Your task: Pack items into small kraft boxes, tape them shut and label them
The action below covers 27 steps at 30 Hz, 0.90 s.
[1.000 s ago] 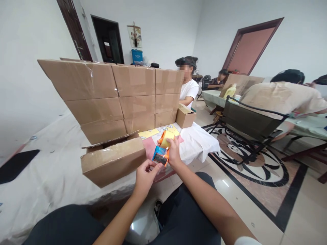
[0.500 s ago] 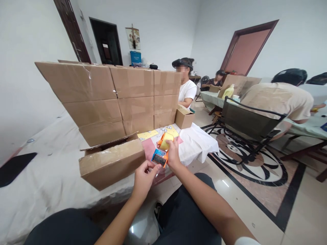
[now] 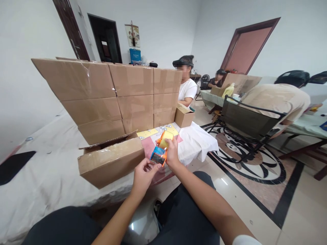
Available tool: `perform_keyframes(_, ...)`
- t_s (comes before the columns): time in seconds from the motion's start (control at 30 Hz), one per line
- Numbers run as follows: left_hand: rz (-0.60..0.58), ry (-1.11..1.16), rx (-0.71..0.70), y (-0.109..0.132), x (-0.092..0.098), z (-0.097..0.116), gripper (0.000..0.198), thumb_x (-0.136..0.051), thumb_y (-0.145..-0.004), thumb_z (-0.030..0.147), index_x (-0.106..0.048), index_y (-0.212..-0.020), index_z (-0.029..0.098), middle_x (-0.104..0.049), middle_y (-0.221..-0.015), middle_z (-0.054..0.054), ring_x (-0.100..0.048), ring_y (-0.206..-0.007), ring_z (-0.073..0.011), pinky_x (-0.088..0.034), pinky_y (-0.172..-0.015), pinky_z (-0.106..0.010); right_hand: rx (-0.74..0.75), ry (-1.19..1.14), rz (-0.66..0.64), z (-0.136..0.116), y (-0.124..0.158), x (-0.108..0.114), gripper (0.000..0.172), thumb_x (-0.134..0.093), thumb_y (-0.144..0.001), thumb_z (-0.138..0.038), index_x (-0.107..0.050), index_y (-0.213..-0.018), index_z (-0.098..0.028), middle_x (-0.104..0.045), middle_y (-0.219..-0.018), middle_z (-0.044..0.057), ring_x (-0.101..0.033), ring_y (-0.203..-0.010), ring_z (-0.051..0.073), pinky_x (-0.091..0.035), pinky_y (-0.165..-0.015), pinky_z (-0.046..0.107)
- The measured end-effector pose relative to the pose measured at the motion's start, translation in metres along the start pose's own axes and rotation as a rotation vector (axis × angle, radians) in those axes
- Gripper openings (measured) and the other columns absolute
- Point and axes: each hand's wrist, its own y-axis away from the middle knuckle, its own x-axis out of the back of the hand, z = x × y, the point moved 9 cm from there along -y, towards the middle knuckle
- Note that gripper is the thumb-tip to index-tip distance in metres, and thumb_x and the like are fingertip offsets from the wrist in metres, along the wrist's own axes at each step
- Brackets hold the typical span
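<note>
My right hand [image 3: 173, 154] grips a tape dispenser [image 3: 158, 152] with an orange frame and a blue and black front part. A yellow tape roll [image 3: 168, 135] sits on its far end, under my right fingers. At the near end of the dispenser my left hand [image 3: 143, 174] is closed in a pinch, the thumb against the orange edge. What lies between those left fingers is too small to make out. Left of my hands stands a cardboard box [image 3: 109, 159], its top flap partly raised.
A wall of stacked cardboard boxes [image 3: 134, 107] rises along the table's far side. One small box [image 3: 184, 116] stands at its right end, near a person in a white shirt [image 3: 188, 89]. To the right are a dark chair [image 3: 249, 119] and another person bending over a table.
Both hands stay nearly in place on the tape dispenser, which has shifted very slightly. The view has moved a little, and the person at the right has changed posture slightly.
</note>
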Motion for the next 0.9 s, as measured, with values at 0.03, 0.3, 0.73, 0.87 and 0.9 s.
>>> perform_keyframes(0.03, 0.002, 0.001, -0.003, 0.0, 0.0, 0.0, 0.036, -0.075, -0.069, 0.047, -0.053, -0.062, 0.019, -0.049, -0.054, 0.005, -0.041, -0.051, -0.0095, -0.032, -0.051, -0.021, -0.003, -0.002, 0.006, 0.0, 0.0, 0.0, 0.015, -0.055, -0.075, -0.024, -0.052, -0.09, -0.022, -0.066, -0.066, -0.003, -0.064, -0.057, 0.015, -0.055, -0.059, 0.028)
perform_keyframes(0.3, -0.027, 0.033, -0.034, 0.001, -0.001, 0.002, 0.032, -0.075, -0.072, 0.045, -0.058, -0.067, 0.018, -0.054, -0.06, 0.004, -0.044, -0.055, -0.0106, -0.036, -0.054, -0.022, -0.074, -0.006, 0.064, 0.01, 0.0, 0.004, 0.015, -0.055, -0.073, -0.025, -0.054, -0.087, -0.022, -0.062, -0.062, -0.003, -0.065, -0.056, 0.017, -0.055, -0.056, 0.028)
perform_keyframes(0.73, -0.078, 0.073, -0.058, -0.004, 0.004, -0.002, 0.046, -0.059, -0.088, 0.055, -0.053, -0.06, 0.019, -0.053, -0.054, 0.002, -0.049, -0.054, -0.0127, -0.038, -0.056, -0.024, -0.071, -0.02, 0.059, 0.011, 0.0, 0.006, 0.013, -0.055, -0.075, -0.025, -0.055, -0.088, -0.022, -0.065, -0.064, -0.004, -0.065, -0.057, 0.017, -0.055, -0.057, 0.028)
perform_keyframes(0.87, -0.066, 0.093, -0.062, -0.005, 0.007, -0.007, 0.047, -0.062, -0.087, 0.053, -0.053, -0.058, 0.018, -0.053, -0.052, 0.002, -0.048, -0.054, -0.0122, -0.037, -0.056, -0.024, -0.091, -0.026, 0.013, 0.009, 0.003, -0.001, 0.013, -0.055, -0.074, -0.025, -0.055, -0.087, -0.022, -0.065, -0.063, -0.002, -0.065, -0.057, 0.018, -0.055, -0.056, 0.029)
perform_keyframes(0.9, -0.062, 0.101, -0.058, -0.005, 0.008, -0.009, 0.046, -0.063, -0.086, 0.053, -0.054, -0.057, 0.018, -0.053, -0.052, 0.002, -0.048, -0.053, -0.012, -0.036, -0.055, -0.023, -0.096, -0.031, 0.003, 0.009, 0.003, -0.002, 0.013, -0.055, -0.074, -0.025, -0.055, -0.087, -0.022, -0.065, -0.063, -0.002, -0.065, -0.057, 0.018, -0.055, -0.056, 0.03)
